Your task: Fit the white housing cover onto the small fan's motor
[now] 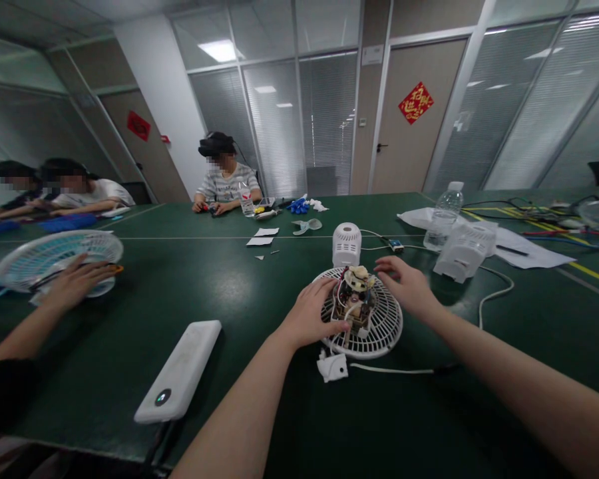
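Seemingly, motor assembly (355,301) long axis upright, grille (387,324) flat

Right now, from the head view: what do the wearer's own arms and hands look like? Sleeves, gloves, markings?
Left hand and right hand: no gloves or rings seen. Forearms taper to the wrists; no sleeve, watch, worn cable or clear marking in view. The black sleeve at far left is someone else's.
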`<act>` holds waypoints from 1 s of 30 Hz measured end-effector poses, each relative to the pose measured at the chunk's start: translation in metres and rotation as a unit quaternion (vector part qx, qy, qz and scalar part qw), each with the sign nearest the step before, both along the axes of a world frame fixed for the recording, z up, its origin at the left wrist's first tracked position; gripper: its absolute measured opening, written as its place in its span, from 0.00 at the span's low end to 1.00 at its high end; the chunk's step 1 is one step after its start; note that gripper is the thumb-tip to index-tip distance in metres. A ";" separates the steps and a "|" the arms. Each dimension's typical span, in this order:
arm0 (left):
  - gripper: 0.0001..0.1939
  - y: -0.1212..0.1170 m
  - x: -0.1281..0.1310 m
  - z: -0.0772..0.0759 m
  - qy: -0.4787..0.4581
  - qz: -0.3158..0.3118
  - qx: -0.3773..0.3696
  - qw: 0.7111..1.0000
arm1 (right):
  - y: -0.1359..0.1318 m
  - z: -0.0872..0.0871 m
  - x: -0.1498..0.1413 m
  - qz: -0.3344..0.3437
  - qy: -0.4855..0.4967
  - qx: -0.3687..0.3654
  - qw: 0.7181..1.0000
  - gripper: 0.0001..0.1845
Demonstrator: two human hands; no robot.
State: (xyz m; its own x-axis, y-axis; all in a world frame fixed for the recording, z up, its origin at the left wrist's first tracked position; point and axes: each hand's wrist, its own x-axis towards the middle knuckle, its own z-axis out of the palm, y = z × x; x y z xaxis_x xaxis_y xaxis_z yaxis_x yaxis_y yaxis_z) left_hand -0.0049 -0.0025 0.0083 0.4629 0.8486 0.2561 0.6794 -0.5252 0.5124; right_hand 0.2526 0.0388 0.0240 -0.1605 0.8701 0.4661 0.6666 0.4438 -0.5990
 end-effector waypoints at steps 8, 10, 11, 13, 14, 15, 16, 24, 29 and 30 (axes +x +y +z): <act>0.49 0.007 -0.007 -0.012 -0.038 -0.028 -0.011 0.999 | 0.106 -0.012 -0.034 0.018 0.009 0.011 1.000 0.53; 0.49 0.010 -0.008 -0.015 -0.053 -0.036 -0.018 0.998 | 0.118 -0.015 -0.038 0.031 0.010 0.006 0.999 0.56; 0.49 0.011 -0.008 -0.017 -0.056 -0.036 -0.022 0.998 | 0.121 -0.016 -0.039 0.037 0.011 0.008 0.999 0.55; 0.49 0.012 -0.007 -0.018 -0.056 -0.032 -0.026 0.998 | 0.125 -0.018 -0.040 0.046 0.018 0.019 0.999 0.52; 0.49 0.012 -0.006 -0.018 -0.054 -0.030 -0.024 0.998 | 0.126 -0.018 -0.039 0.049 0.022 0.025 0.998 0.50; 0.49 0.011 -0.005 -0.018 -0.053 -0.028 -0.020 0.998 | 0.126 -0.019 -0.039 0.050 0.027 0.030 0.998 0.49; 0.49 0.011 -0.004 -0.018 -0.051 -0.026 -0.014 0.998 | 0.126 -0.019 -0.038 0.052 0.033 0.034 0.998 0.48; 0.48 0.007 0.002 -0.011 -0.031 -0.019 0.019 0.999 | 0.129 -0.015 -0.020 0.042 0.091 0.058 0.993 0.50; 0.50 0.007 0.003 -0.012 -0.031 -0.018 0.027 0.999 | 0.127 -0.006 -0.016 0.038 0.119 0.061 0.990 0.51; 0.50 0.006 0.003 -0.012 -0.030 -0.018 0.029 0.999 | 0.124 -0.004 -0.016 0.037 0.134 0.060 0.988 0.51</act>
State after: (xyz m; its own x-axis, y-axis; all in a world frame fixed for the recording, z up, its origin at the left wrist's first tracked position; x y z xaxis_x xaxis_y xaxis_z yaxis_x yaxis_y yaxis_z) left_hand -0.0019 0.0039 -0.0033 0.4745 0.8150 0.3326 0.6288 -0.5783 0.5198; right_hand 0.2361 0.1627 0.0203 -0.0786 0.7965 0.5994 0.4534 0.5641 -0.6901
